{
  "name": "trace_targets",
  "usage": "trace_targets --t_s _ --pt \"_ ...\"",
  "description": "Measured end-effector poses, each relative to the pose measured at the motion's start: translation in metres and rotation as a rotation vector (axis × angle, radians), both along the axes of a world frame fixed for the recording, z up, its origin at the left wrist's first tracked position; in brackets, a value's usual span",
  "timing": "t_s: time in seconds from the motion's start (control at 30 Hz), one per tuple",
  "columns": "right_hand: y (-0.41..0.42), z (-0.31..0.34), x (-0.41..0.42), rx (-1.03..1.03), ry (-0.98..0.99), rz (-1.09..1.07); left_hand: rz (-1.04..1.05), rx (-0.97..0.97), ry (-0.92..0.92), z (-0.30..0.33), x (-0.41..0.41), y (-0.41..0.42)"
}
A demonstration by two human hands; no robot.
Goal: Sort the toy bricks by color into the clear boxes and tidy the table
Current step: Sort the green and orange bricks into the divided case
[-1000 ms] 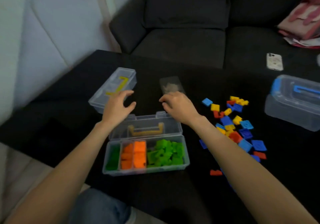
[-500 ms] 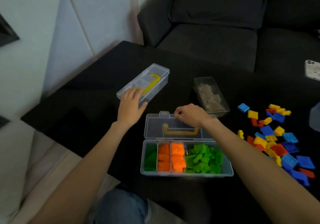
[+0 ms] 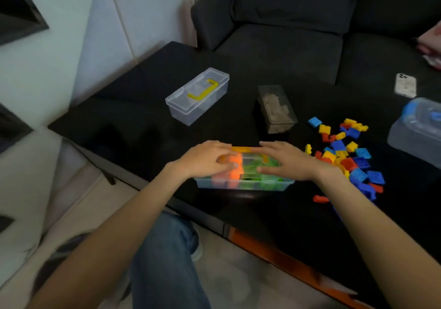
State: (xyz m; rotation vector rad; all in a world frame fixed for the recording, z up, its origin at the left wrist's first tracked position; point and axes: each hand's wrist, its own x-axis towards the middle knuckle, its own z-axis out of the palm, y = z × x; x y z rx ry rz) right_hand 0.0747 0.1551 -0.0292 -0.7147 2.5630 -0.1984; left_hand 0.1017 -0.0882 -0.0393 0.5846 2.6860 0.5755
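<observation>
Bricks (image 3: 343,155): blue, yellow, red still loose on desk (image 3: 133,117), right of near box (image 3: 243,184); orange and green seen inside it. Lid (image 3: 250,160) laid flat over box, latch state not visible. Left hand (image 3: 207,160) and right hand (image 3: 288,163) pressed flat on lid, fingers spread, nothing gripped. Risk judged: uneven press, lid left unlatched or box skidded toward desk edge, contents spilled.

A home living room: dark sofa (image 3: 286,34) behind low table (image 3: 143,117).
</observation>
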Motion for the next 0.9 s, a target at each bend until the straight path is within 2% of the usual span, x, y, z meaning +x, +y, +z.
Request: trace_targets --t_s 0.13,0.23,0.33,0.53,0.7,0.83,0.9 --pt "0.007 -0.027 0.027 0.107 0.059 0.023 -0.063 -0.102 0.057 -0.019 0.015 -0.005" --pt "0.005 -0.038 0.032 0.125 0.156 0.044 -0.172 -0.25 0.111 -0.031 0.02 -0.011" --pt "0.005 -0.043 0.034 0.212 0.302 0.083 -0.193 -0.338 0.178 -0.037 0.024 -0.009" --pt "0.005 -0.05 0.04 0.23 0.466 0.1 -0.164 -0.327 0.283 -0.045 0.029 -0.009" --pt "-0.004 -0.051 0.036 0.218 0.492 0.032 -0.158 -0.289 0.275 -0.041 0.01 -0.019" --pt "-0.024 -0.037 0.021 0.179 0.533 -0.076 -0.015 -0.275 0.506 -0.045 -0.017 -0.023" --pt "-0.026 -0.037 0.014 0.112 0.514 -0.083 0.055 -0.188 0.571 -0.05 -0.037 -0.02"
